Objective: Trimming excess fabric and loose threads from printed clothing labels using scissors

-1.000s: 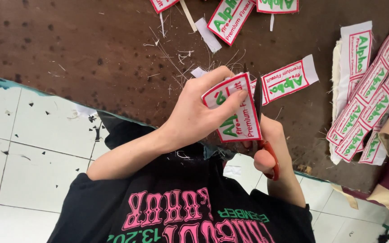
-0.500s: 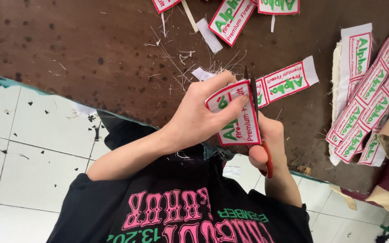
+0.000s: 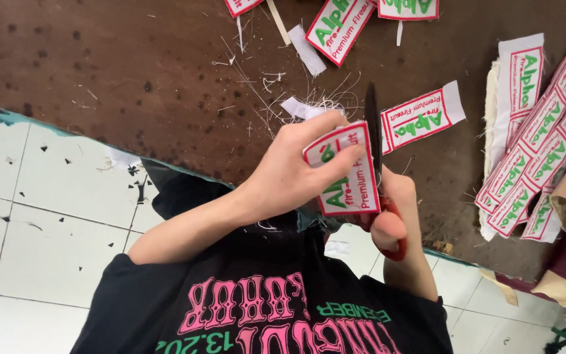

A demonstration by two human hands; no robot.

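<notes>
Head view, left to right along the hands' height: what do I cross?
White tiled floor → left hand → held label → scissors → loose label on the brown table → strip of uncut labels.

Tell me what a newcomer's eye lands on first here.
At centre, the left hand pinches a white cloth label with red border and green lettering, while the right hand works red-handled scissors along its right edge. Beyond them, loose threads and more labels litter the brown table, with a long uncut strip of labels piled at the right.
</notes>
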